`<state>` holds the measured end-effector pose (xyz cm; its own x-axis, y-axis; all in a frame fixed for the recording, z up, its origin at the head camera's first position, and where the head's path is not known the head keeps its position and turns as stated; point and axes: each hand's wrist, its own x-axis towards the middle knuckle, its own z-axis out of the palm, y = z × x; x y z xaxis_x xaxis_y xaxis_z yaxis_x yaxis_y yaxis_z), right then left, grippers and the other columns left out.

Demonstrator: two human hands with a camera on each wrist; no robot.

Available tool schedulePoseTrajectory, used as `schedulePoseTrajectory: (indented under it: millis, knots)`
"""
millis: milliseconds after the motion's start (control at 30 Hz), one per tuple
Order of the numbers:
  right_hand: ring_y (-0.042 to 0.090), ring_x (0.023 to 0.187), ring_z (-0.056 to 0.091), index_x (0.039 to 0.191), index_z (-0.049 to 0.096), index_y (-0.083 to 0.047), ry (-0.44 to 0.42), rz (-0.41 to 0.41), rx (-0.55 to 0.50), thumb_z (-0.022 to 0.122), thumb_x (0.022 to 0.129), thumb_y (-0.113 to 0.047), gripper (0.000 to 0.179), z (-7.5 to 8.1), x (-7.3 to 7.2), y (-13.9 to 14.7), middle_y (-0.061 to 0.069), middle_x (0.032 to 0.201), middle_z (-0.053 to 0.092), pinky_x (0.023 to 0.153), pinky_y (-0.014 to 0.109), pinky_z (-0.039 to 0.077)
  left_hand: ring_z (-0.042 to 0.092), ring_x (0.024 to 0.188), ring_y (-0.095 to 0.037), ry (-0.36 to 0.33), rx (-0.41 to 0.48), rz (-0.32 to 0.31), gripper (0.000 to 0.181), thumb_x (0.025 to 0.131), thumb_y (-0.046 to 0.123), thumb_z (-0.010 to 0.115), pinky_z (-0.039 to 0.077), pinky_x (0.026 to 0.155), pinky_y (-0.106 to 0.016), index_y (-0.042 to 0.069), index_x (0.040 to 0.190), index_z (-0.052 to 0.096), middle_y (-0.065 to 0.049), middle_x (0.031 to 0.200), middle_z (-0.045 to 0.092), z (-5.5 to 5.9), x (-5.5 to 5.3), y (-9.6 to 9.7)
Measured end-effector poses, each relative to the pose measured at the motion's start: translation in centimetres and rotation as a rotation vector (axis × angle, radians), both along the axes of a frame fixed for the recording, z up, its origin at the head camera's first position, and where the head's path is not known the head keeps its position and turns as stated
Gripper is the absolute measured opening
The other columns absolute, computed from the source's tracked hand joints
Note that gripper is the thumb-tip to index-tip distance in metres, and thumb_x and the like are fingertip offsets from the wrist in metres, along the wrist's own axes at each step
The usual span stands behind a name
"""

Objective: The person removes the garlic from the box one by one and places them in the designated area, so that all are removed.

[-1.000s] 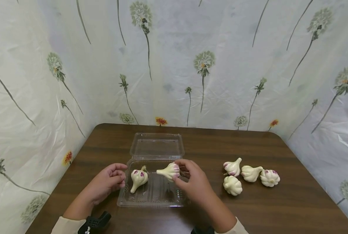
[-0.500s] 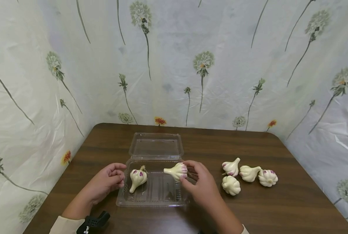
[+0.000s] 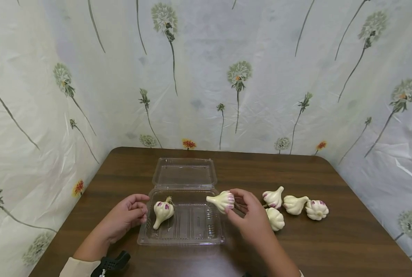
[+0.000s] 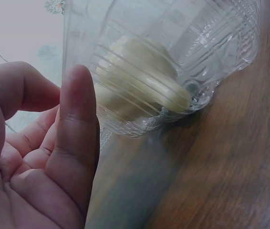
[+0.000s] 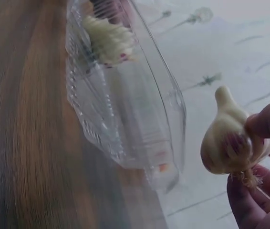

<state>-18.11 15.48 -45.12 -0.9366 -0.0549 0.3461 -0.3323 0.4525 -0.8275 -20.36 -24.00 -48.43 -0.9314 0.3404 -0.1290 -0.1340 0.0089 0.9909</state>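
My right hand (image 3: 252, 215) pinches a garlic bulb (image 3: 221, 201) between thumb and fingers, above the right rim of a clear plastic clamshell container (image 3: 192, 242). In the right wrist view, the held garlic bulb (image 5: 230, 136) shows purple streaks, its stem upward and dry roots below. Another garlic bulb (image 3: 163, 211) lies at the left inside the container, its stem toward me. My left hand (image 3: 128, 213) stays at the container's left edge with its fingers loosely bent. In the left wrist view, its fingertips are close to the clear wall (image 4: 211, 62); whether they touch it is hard to tell.
Several more garlic bulbs (image 3: 295, 204) lie grouped on the brown wooden table (image 3: 313, 250) to the right. The container's lid (image 3: 185, 172) lies folded back behind its base. A dandelion-patterned sheet (image 3: 206, 77) hangs around the table.
My right hand has carried the garlic bulb rightward, from over the container's middle to its right rim. My left hand and the container have stayed in place.
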Motion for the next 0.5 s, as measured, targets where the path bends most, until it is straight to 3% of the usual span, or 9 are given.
schedulePoseTrajectory:
  millis: [500]
  knots:
    - [0.027,0.118,0.067,0.134,0.064,-0.008,0.000,-0.109,0.058,0.082,0.090,-0.010,0.047,0.8,1.0,2.2,0.010,0.129,0.067,0.100,0.037,0.058,0.066,0.085,-0.013,-0.007,0.016,0.001,0.045,0.105,0.002,0.056,0.061,0.080,-0.026,-0.008,0.146,0.037,-0.003,0.100,0.060,-0.2,-0.2,-0.1]
